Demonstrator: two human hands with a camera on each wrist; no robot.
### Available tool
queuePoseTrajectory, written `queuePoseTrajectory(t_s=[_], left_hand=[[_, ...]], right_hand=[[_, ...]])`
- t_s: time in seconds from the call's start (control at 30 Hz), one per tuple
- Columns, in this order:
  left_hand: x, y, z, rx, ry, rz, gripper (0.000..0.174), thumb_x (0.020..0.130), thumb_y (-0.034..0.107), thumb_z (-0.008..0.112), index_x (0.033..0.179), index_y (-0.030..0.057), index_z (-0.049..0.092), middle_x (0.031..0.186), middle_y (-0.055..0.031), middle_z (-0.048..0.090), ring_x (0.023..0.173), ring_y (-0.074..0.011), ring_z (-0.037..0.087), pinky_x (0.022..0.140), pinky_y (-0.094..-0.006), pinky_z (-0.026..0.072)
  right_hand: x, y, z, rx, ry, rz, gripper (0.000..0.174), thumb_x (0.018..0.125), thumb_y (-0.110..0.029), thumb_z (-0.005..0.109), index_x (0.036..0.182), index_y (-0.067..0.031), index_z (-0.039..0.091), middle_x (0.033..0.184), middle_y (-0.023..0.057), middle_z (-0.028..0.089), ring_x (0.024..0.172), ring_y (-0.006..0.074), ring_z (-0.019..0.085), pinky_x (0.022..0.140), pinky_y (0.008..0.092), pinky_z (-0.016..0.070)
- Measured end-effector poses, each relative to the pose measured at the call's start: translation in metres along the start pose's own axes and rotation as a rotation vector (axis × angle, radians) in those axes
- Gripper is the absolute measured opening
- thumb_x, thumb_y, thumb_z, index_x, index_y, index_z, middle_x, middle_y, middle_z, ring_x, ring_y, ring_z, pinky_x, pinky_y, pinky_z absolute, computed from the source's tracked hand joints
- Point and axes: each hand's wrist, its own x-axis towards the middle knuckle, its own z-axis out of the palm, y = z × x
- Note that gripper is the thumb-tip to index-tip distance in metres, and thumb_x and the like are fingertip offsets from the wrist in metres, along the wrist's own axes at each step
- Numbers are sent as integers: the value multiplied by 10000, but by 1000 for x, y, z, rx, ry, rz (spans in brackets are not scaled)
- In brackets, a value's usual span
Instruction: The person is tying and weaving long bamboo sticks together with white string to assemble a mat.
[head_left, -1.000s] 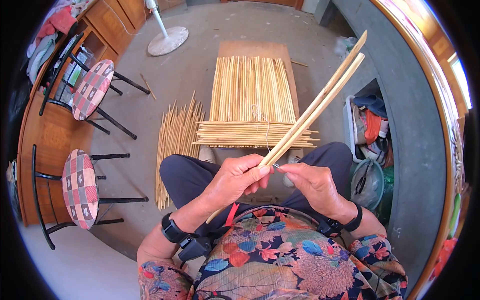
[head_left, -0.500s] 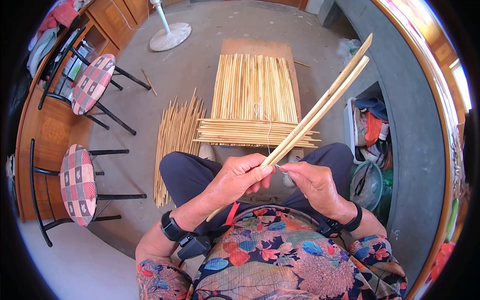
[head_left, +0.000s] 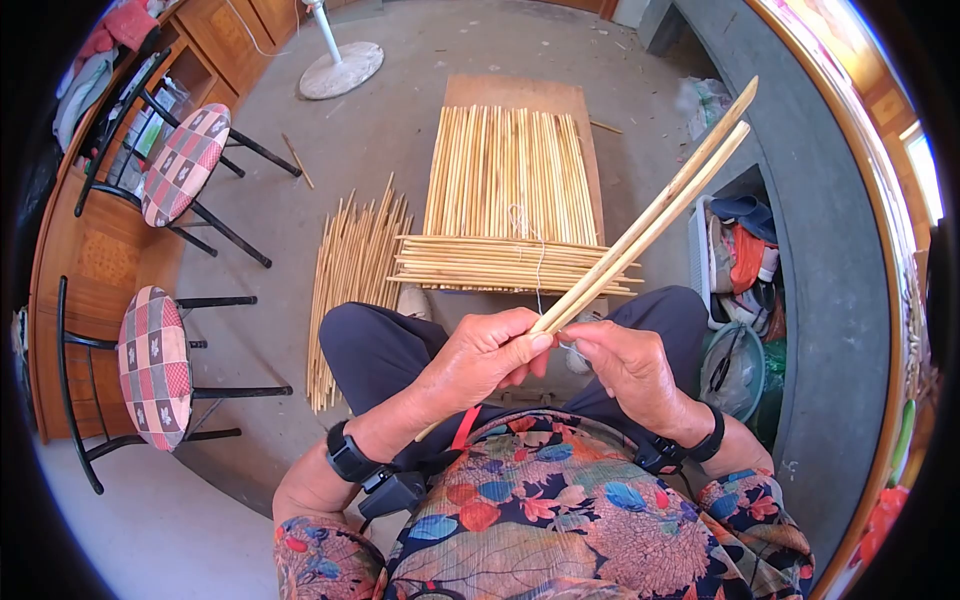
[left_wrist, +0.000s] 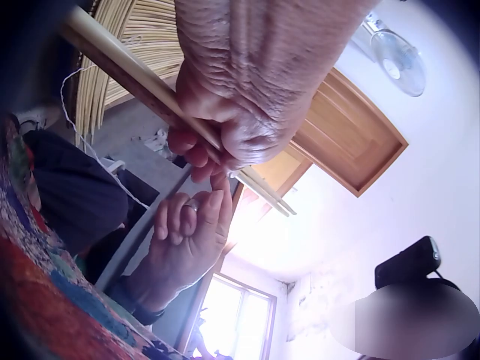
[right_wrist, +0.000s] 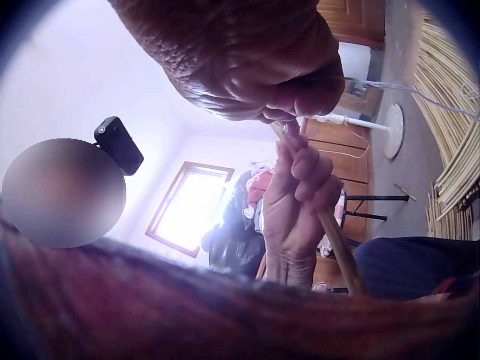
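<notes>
The fingers of the left hand [head_left: 485, 355] are curled round two wooden sticks [head_left: 600, 278]; the thumb presses along the top, with no open gap. The two sticks lie side by side at the grip and diverge slightly towards their far ends, which point far and right. A near stick end projects below the left hand, towards the person's lap. The fingers of the right hand [head_left: 630, 370] are bent and drawn together in a pinch on a thin white string [head_left: 541, 265]. The right hand is just beside the left hand, near the gripped part of the sticks. The string runs from the right hand to the work on the bench [head_left: 515, 92].

The bench, in front of the knees, carries a row of parallel sticks [head_left: 510, 170] aligned near to far. A crosswise layer of sticks [head_left: 480, 262] lies at the near end of that row. A loose loop of the string rests above this layer.

A stick pile [head_left: 350, 270] lies on the floor, left of the bench. Farther left are two chairs with checked seats, the far chair [head_left: 188, 165] and the near chair [head_left: 157, 355]. At right are a shoe-filled crate [head_left: 699, 270] and, nearer, a turquoise basin [head_left: 760, 372].
</notes>
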Motion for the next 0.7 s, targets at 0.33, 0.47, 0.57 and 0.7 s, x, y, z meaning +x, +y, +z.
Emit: queuePoseTrajectory(t_s=[0.33, 0.47, 0.57, 0.7], left_hand=[[2, -3, 3, 18, 5, 9, 183, 879, 204, 485, 851, 45, 570, 624, 37, 510, 517, -18, 414, 442, -168, 334], [5, -5, 1, 77, -29, 37, 216, 892, 213, 464, 922, 28, 571, 664, 7, 544, 525, -28, 446, 461, -163, 370], [8, -3, 2, 85, -27, 19, 215, 890, 213, 464, 916, 28, 570, 666, 6, 544, 528, -28, 451, 461, -165, 373], [13, -2, -1, 91, -26, 3, 209, 890, 207, 462, 901, 28, 568, 665, 3, 545, 532, -29, 460, 462, -165, 377]], right_hand=[[5, 0, 3, 32, 5, 55, 147, 870, -85, 482, 983, -8, 538, 686, 58, 547, 573, 73, 465, 513, 228, 402], [10, 0, 4, 117, -16, 190, 144, 876, -109, 484, 971, -11, 529, 661, 23, 528, 516, 42, 426, 446, 200, 362], [14, 8, 8, 220, 31, 156, 155, 882, -137, 479, 975, -22, 525, 634, -5, 497, 479, 18, 394, 396, 172, 322], [20, 16, 8, 283, 17, 196, 167, 891, -159, 462, 984, -32, 520, 622, -11, 469, 470, 25, 398, 388, 170, 335]])
